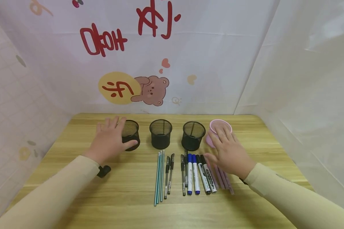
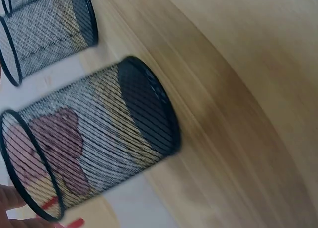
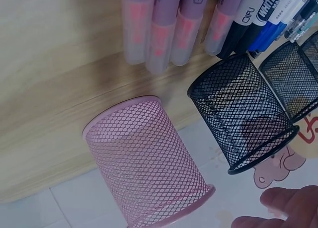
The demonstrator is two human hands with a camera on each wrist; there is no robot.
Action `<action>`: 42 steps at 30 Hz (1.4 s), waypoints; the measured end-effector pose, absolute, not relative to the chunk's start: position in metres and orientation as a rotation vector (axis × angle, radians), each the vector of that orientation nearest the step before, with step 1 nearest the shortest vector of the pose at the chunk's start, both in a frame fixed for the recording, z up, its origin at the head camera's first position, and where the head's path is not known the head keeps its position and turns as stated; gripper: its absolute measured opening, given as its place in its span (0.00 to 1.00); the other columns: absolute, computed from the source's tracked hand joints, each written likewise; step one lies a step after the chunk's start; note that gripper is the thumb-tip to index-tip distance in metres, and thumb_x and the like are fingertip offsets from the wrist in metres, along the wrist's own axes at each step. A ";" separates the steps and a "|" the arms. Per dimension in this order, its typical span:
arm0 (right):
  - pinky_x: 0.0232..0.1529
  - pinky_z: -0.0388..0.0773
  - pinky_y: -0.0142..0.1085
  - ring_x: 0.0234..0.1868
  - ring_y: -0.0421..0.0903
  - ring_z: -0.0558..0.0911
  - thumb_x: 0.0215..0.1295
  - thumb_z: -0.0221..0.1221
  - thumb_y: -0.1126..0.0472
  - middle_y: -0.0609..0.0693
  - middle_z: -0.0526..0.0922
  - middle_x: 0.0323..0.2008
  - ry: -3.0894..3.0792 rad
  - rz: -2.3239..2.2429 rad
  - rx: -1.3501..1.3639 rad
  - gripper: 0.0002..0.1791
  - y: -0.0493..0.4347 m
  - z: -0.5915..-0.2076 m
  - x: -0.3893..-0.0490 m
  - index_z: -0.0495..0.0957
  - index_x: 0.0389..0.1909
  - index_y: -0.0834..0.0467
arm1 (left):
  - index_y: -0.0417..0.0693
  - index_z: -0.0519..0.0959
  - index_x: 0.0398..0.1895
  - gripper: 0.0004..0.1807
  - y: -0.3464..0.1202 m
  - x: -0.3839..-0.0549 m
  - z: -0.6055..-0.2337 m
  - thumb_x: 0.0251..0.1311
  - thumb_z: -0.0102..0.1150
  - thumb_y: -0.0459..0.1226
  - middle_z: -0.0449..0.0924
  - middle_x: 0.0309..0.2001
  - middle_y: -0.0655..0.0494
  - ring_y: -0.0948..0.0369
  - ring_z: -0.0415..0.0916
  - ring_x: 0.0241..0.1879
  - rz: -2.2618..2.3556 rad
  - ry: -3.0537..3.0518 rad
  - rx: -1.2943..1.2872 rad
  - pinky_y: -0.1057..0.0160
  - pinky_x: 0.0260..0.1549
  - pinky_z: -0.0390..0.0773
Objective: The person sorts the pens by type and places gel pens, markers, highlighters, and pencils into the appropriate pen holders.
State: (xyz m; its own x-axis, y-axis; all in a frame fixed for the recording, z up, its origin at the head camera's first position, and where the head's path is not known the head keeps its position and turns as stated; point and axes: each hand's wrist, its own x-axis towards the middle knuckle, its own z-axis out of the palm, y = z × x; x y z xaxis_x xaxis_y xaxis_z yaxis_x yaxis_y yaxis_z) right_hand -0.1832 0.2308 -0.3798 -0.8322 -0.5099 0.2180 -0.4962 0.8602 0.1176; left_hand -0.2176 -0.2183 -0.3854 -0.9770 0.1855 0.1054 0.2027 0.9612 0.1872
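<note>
- A pale wood-grain table (image 1: 126, 197) is backed by a white hanging sheet (image 1: 218, 47), on which a pink cartoon bear (image 1: 153, 90) is printed.
- The left hand (image 1: 110, 140) is spread wide beside the leftmost black wire-mesh cylindrical cup (image 1: 132, 135); nothing is gripped, and whether the rim is touched cannot be told.
- The right hand (image 1: 230, 152) is held with fingers extended by the pink wire-mesh cylindrical cup (image 3: 146, 161) at the row's right end; nothing is grasped.
- A reach to the two end cups is judged to be in hand; for a hold, fingers would need to be curled round their walls.
- Between them, two more black mesh cups (image 1: 160, 136) are stood upright.
- In front, from left to right, are laid teal pencils (image 1: 159, 178), black-gripped clear pens (image 1: 170, 175), blue-capped white markers (image 1: 189, 175), black-capped white markers (image 1: 203, 175) and purple-pink highlighters (image 3: 164, 29).
</note>
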 end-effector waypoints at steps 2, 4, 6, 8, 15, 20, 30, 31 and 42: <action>0.74 0.64 0.70 0.79 0.72 0.61 0.70 0.63 0.36 0.69 0.64 0.78 -2.763 -0.067 0.780 0.48 0.232 -0.380 -0.182 0.64 0.77 0.67 | 0.43 0.51 0.85 0.70 -0.225 -0.221 -0.387 0.53 0.47 0.84 0.51 0.82 0.31 0.25 0.42 0.80 -0.348 -3.026 -0.282 0.18 0.72 0.38; 0.73 0.67 0.68 0.77 0.71 0.66 0.69 0.66 0.38 0.69 0.69 0.74 -2.728 -0.055 0.804 0.46 0.234 -0.380 -0.180 0.68 0.73 0.68 | 0.42 0.51 0.84 0.71 -0.230 -0.224 -0.389 0.52 0.48 0.84 0.52 0.81 0.31 0.26 0.44 0.80 -0.389 -3.030 -0.269 0.18 0.72 0.38; 0.70 0.73 0.65 0.73 0.70 0.72 0.67 0.68 0.40 0.69 0.74 0.70 -2.698 -0.034 0.826 0.41 0.235 -0.380 -0.178 0.71 0.67 0.67 | 0.41 0.52 0.84 0.72 -0.235 -0.227 -0.391 0.51 0.49 0.84 0.53 0.81 0.32 0.29 0.46 0.80 -0.429 -3.028 -0.262 0.18 0.72 0.40; 0.66 0.77 0.62 0.67 0.68 0.77 0.67 0.69 0.42 0.69 0.77 0.65 -2.685 -0.016 0.844 0.35 0.236 -0.379 -0.176 0.73 0.60 0.65 | 0.40 0.52 0.84 0.72 -0.239 -0.229 -0.393 0.50 0.50 0.84 0.54 0.81 0.33 0.31 0.48 0.80 -0.452 -3.029 -0.261 0.18 0.72 0.41; 0.55 0.85 0.57 0.51 0.62 0.87 0.68 0.69 0.49 0.63 0.85 0.54 -2.773 0.035 0.780 0.27 0.244 -0.379 -0.166 0.79 0.56 0.65 | 0.40 0.53 0.83 0.72 -0.245 -0.234 -0.397 0.50 0.50 0.84 0.56 0.81 0.35 0.36 0.51 0.80 -0.503 -3.030 -0.295 0.20 0.73 0.44; 0.42 0.87 0.55 0.39 0.56 0.88 0.69 0.68 0.50 0.55 0.87 0.38 -2.893 0.076 0.693 0.22 0.250 -0.383 -0.164 0.80 0.53 0.62 | 0.40 0.54 0.83 0.70 -0.243 -0.234 -0.396 0.52 0.49 0.84 0.57 0.81 0.35 0.37 0.52 0.80 -0.543 -3.031 -0.323 0.23 0.74 0.47; 0.37 0.87 0.52 0.35 0.53 0.87 0.69 0.69 0.52 0.54 0.87 0.35 -2.969 0.056 0.660 0.19 0.261 -0.398 -0.167 0.83 0.50 0.64 | 0.39 0.51 0.84 0.67 -0.241 -0.236 -0.402 0.58 0.49 0.80 0.55 0.82 0.34 0.36 0.51 0.81 -0.636 -3.052 -0.320 0.26 0.77 0.45; 0.38 0.88 0.52 0.36 0.53 0.88 0.68 0.69 0.53 0.55 0.88 0.36 -2.970 0.053 0.670 0.20 0.262 -0.399 -0.168 0.83 0.50 0.64 | 0.39 0.51 0.84 0.66 -0.241 -0.236 -0.402 0.59 0.49 0.80 0.54 0.82 0.34 0.36 0.50 0.82 -0.648 -3.055 -0.317 0.26 0.77 0.45; 0.24 0.78 0.42 0.24 0.42 0.75 0.69 0.67 0.53 0.45 0.75 0.23 -3.072 0.057 0.673 0.11 0.269 -0.411 -0.175 0.77 0.31 0.53 | 0.40 0.47 0.85 0.65 -0.244 -0.236 -0.407 0.61 0.53 0.76 0.52 0.82 0.33 0.36 0.50 0.82 -0.716 -3.055 -0.318 0.25 0.77 0.45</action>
